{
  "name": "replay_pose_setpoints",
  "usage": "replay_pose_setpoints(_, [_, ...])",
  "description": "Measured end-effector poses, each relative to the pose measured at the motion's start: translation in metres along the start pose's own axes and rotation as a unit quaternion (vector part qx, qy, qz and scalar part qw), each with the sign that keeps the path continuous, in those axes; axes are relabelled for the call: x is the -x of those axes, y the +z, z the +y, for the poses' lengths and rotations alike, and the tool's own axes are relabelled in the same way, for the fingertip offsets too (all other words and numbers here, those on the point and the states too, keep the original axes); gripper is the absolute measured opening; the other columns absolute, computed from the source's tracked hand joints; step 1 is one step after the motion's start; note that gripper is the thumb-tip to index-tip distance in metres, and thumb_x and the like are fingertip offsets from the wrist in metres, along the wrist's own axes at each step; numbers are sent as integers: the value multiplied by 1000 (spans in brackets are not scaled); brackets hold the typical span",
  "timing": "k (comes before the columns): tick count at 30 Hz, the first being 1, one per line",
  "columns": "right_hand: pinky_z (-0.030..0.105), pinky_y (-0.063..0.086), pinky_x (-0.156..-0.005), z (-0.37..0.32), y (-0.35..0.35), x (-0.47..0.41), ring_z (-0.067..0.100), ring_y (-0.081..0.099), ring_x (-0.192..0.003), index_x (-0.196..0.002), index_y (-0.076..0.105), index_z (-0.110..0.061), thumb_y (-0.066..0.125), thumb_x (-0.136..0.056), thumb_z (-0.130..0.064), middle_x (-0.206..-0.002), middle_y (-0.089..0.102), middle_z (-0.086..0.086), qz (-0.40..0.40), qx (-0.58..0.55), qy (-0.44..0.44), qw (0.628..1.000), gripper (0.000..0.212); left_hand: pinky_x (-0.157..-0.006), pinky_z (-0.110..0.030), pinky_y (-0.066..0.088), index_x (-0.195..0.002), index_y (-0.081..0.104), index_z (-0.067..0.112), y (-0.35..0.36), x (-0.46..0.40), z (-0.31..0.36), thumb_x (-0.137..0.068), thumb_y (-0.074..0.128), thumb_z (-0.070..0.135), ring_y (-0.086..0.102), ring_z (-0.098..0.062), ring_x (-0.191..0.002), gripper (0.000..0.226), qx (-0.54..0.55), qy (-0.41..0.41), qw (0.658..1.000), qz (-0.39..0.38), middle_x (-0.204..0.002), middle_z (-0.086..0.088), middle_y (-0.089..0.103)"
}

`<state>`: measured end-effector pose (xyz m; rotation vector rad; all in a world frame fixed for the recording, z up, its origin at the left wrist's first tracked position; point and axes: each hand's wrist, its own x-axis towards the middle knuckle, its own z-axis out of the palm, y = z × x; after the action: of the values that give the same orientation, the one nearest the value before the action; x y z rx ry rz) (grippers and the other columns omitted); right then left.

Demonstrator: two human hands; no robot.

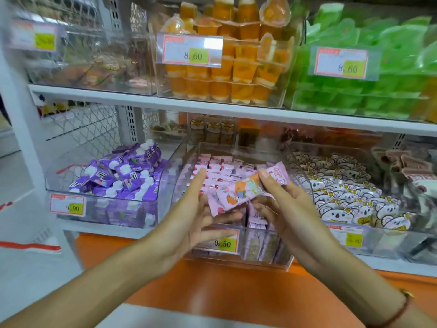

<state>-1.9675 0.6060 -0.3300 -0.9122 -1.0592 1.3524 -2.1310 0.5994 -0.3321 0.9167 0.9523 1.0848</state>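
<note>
A pink snack packet (246, 188) with an orange cartoon print is held above a clear plastic bin (295, 261) full of similar pink packets on the lower shelf. My right hand (286, 204) pinches the packet's upper right end between thumb and fingers. My left hand (201, 214) is beside the packet's lower left end, fingers straight and spread, blurred, its fingertips at or just under the packet.
Left of the pink bin stands a clear bin of purple pouches (123, 176); to the right, a bin of bear-print packets (343, 197). The upper shelf carries bins of orange jelly cups (236, 74) and green packs (369, 86). An orange ledge (212, 285) runs below.
</note>
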Motion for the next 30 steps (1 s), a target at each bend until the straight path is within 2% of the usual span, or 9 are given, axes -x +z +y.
replay_pose_setpoints(5, [12, 52, -57, -2, -5, -2, 8, 65, -59, -112, 62, -4, 72, -74, -32, -71, 71, 3, 31, -23, 17, 999, 49, -83, -27, 56, -96, 72, 34, -7, 5, -1, -56, 69, 56, 69, -6, -88, 45, -188, 170, 966, 42, -107, 5, 69])
replay_pose_setpoints(7, [14, 54, -61, 0, -6, -4, 11, 70, -68, -129, 50, 0, 72, -73, -30, -78, 74, 5, 17, -60, 30, 998, 66, -81, -17, 52, -104, 69, 37, -12, 3, -2, -58, 76, 44, 66, 4, -91, 47, -177, 183, 966, 36, -111, 9, 66])
replay_pose_setpoints(10, [20, 57, -75, 3, -11, -8, 17, 71, -88, -140, 35, -1, 72, -75, -29, -97, 74, 9, -11, -86, 52, 995, 79, -91, -25, 49, -110, 62, 34, -14, -2, -1, -65, 74, 40, 67, -4, -98, 46, -103, 176, 979, 9, -116, 8, 66])
replay_pose_setpoints(13, [8, 52, -77, 4, -16, -8, -6, 65, -92, -118, 55, -14, 69, -68, -50, -104, 70, -10, -30, 132, -4, 991, 63, -77, -9, 49, -108, 63, 30, -12, -4, 1, -74, 65, 39, 65, 4, -94, 35, -165, 278, 945, 42, -107, 14, 70])
replay_pose_setpoints(16, [8, 40, -70, 7, -30, -10, -15, 51, -92, -116, 45, -36, 61, -69, -62, -108, 48, -30, -33, 458, -100, 883, 56, -76, -6, 46, -115, 57, 36, -13, -6, 3, -77, 63, 40, 57, 14, -99, 38, -265, 356, 894, 67, -106, 23, 65])
replay_pose_setpoints(20, [25, 33, -74, 20, -50, -15, 13, 46, -97, -103, 57, -18, 58, -89, -38, -99, 53, -7, -93, 684, -202, 694, 24, -80, -6, 44, -105, 53, 41, -18, -9, -2, -76, 64, 45, 53, 13, -104, 31, -364, 378, 849, 68, -104, 31, 60])
replay_pose_setpoints(24, [23, 37, -79, 20, -54, -13, 8, 45, -105, -108, 64, -26, 53, -92, -38, -109, 56, -13, -104, 685, -239, 680, 22, -81, -7, 41, -107, 56, 43, -25, -13, 1, -86, 59, 49, 52, 2, -103, 22, -489, 435, 755, 49, -107, 19, 60])
replay_pose_setpoints(27, [25, 40, -85, 20, -57, -13, 7, 44, -108, -112, 63, -28, 50, -94, -39, -111, 56, -14, -112, 687, -232, 679, 25, -89, -24, 43, -115, 61, 27, -26, -21, 3, -89, 56, 46, 52, -3, -107, 33, -581, 452, 677, 18, -109, 16, 59])
replay_pose_setpoints(30, [28, 41, -84, 20, -56, -14, 7, 43, -107, -112, 62, -29, 49, -94, -39, -110, 56, -14, -118, 687, -225, 681, 24, -88, -29, 46, -113, 65, 26, -22, -29, -2, -87, 56, 44, 56, -4, -103, 33, -586, 415, 696, -22, -109, 14, 65])
